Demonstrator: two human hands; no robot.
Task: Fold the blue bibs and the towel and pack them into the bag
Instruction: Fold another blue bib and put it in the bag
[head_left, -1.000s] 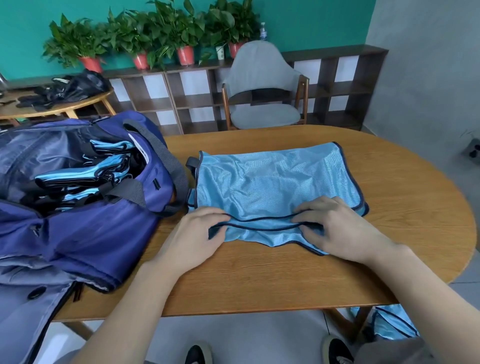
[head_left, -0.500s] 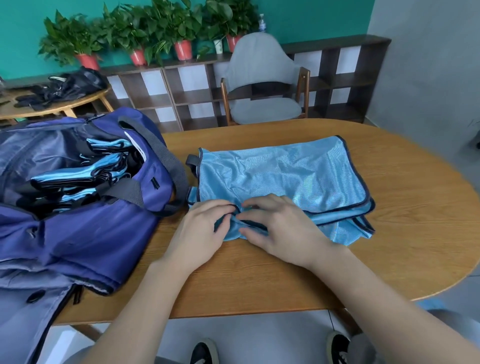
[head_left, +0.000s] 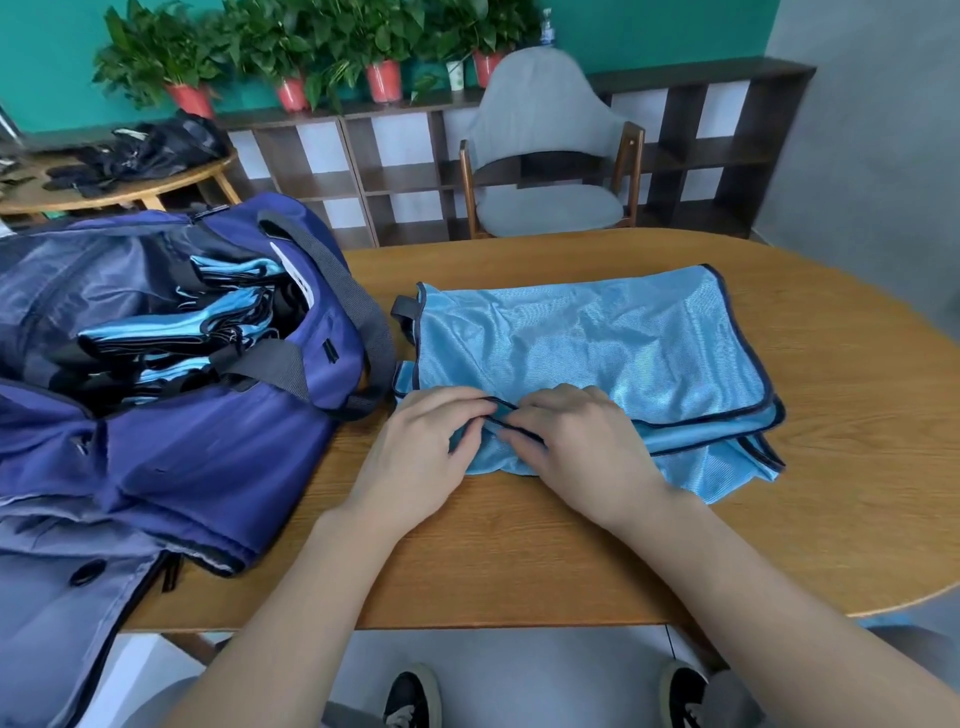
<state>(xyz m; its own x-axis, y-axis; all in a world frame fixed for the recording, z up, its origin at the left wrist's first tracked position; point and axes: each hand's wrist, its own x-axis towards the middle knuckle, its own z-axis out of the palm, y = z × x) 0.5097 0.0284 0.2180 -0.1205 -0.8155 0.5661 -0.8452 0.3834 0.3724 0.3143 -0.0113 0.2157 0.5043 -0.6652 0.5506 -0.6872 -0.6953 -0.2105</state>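
Bag (head_left: 171, 447) cut off at left edge; hands (head_left: 498, 447) hide bib's (head_left: 587, 353) near hem.

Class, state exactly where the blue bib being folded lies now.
In the head view the blue bib lies on the wooden table, just right of the open bag.

Light blue mesh bib (head_left: 587, 343) with dark navy trim, folded into a rough rectangle, flat on the desk (head_left: 831, 467), layered edges showing along the near and right sides. Just left of it, open purple-blue bag (head_left: 208, 447) with grey straps, already stuffed with folded blue bibs (head_left: 171, 332).
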